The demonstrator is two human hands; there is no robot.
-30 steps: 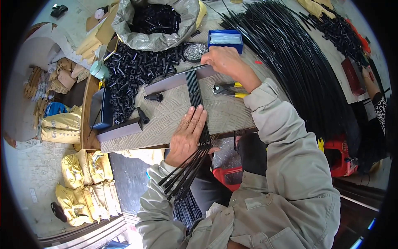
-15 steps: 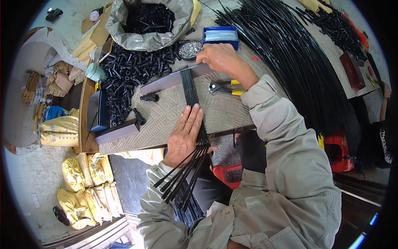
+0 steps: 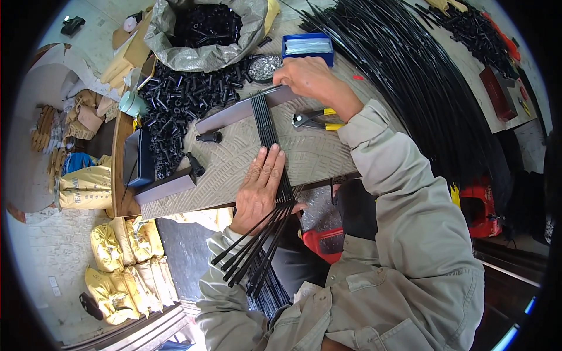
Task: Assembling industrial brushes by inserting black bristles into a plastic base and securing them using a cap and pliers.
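Thin black rods (image 3: pixel 264 120) lie side by side across a grey metal strip (image 3: pixel 225 117) on the table. My left hand (image 3: pixel 257 190) presses them down with long, flat fingers, its thumb showing beneath. Below the wrist, the rods' thicker ends (image 3: pixel 246 263) fan out over my forearm. At the strip's far edge, my right hand (image 3: pixel 307 79) is closed with fingers curled down. What its fingertips pinch is hidden. Yellow-handled cutting pliers (image 3: pixel 316 119) lie just below that hand. A round tin of small shiny bits (image 3: pixel 264 68) sits beside its fingertips.
Black tubular parts (image 3: pixel 187 99) are heaped at left, below an open woven sack (image 3: pixel 208 55) of more. A blue box of pale strips (image 3: pixel 307 47) stands beyond my right hand. Long black rods (image 3: pixel 404 76) spread along the right. Two loose black fittings (image 3: pixel 209 137) lie left of the rods.
The view has shifted slightly. Both hands keep nearly the same places on the rods and by the metal strip.
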